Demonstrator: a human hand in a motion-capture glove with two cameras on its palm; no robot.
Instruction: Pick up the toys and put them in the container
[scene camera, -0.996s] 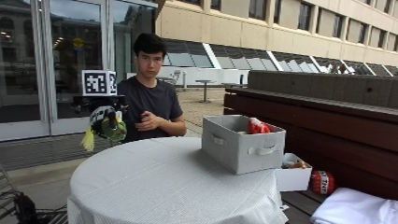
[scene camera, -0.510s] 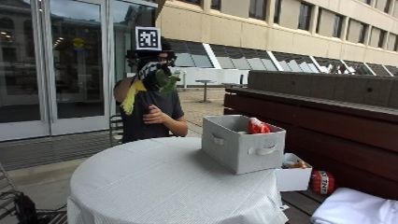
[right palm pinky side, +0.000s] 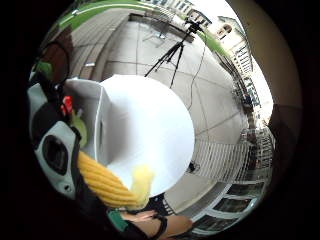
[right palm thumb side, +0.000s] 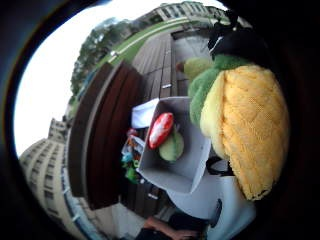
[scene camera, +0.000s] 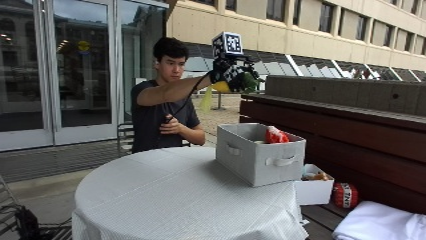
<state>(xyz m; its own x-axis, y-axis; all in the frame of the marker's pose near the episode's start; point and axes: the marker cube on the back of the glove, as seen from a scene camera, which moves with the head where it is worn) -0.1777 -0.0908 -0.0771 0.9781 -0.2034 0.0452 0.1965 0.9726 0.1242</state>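
The gloved right hand (scene camera: 229, 75) is raised high, arm stretched out, and it grasps a soft yellow-and-green plush toy (scene camera: 238, 82), its fingers wrapped around the green part while the yellow knitted end (right palm thumb side: 250, 130) hangs free beside the palm. Seen from the outside view, the hand sits at about 12 o'clock above the grey fabric container (scene camera: 256, 157), well above its rim and a little back toward the person. The container stands on the round white-clothed table (scene camera: 166, 200), near the edge at 3 o'clock from the table's middle, next to a dark wooden bench (scene camera: 346, 130). Inside it already lie a red-and-white toy (right palm thumb side: 160, 129) and a green toy (right palm thumb side: 172, 146), with open floor left beside them. A small white box (scene camera: 313, 190) of bits sits just beyond the container, lower down by the bench. The bare left hand (scene camera: 168, 125) is held against the chest, away from the work. The step in hand looks like carrying the toy over for the drop. The risk is the height: let go from up here, a light floppy toy could drift, catch the near rim and tumble onto the table, or overshoot past the far wall toward the bench. Lowering until the toy hangs over the opening would make the release safer.
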